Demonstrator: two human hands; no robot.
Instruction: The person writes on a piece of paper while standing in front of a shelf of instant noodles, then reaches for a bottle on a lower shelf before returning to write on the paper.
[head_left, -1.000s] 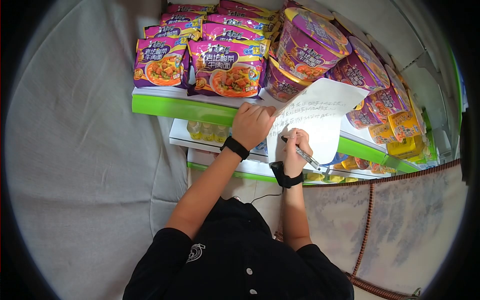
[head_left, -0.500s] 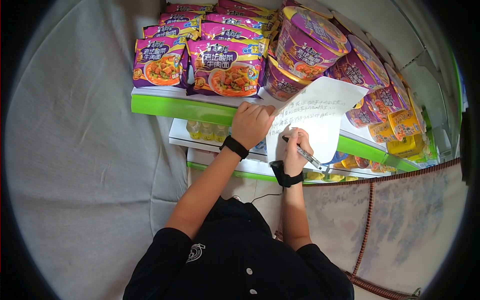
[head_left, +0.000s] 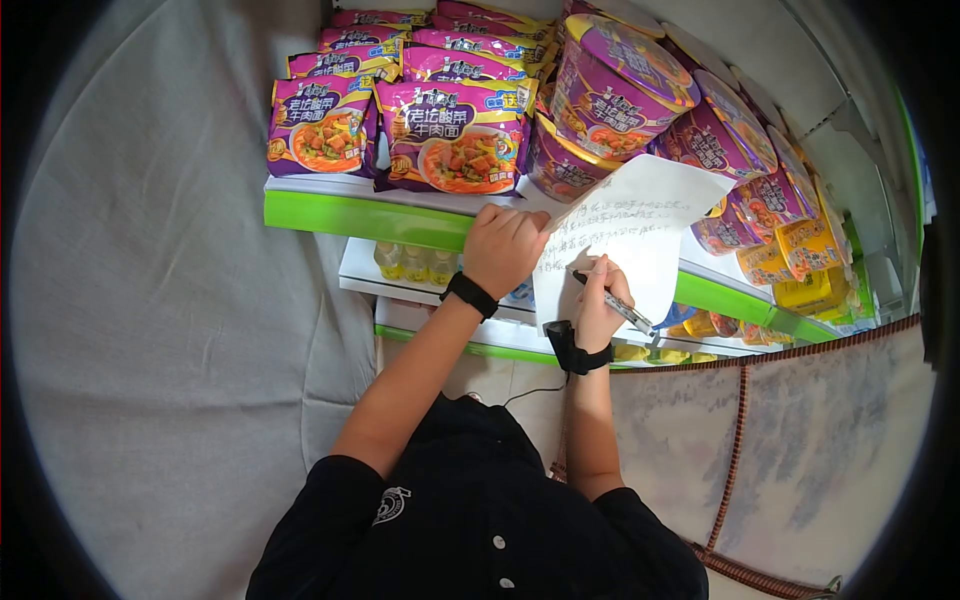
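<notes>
A white sheet of paper (head_left: 655, 280) with several lines of handwriting is held up before the shelf, its upper part bent. My left hand (head_left: 505, 248) is closed on the paper's left edge, thumb pointing right. In my right hand (head_left: 603, 302) is a pen (head_left: 628, 313), gripped between the fingers with its tip at the lowest written line. Each wrist wears a black band. Right behind the paper and my left hand stand purple noodle packets (head_left: 455, 140) and purple noodle tubs (head_left: 620, 95).
The shelf has a green front edge (head_left: 360, 219). Bottles (head_left: 415, 263) stand on a lower shelf, and yellow tubs (head_left: 805, 250) are at the right. Grey cloth (head_left: 170, 280) hangs at the left; a pale panel with brown trim (head_left: 742, 440) is at lower right.
My right hand and the pen have shifted slightly right along the lowest line, where more writing shows. My left hand has stayed in place on the paper.
</notes>
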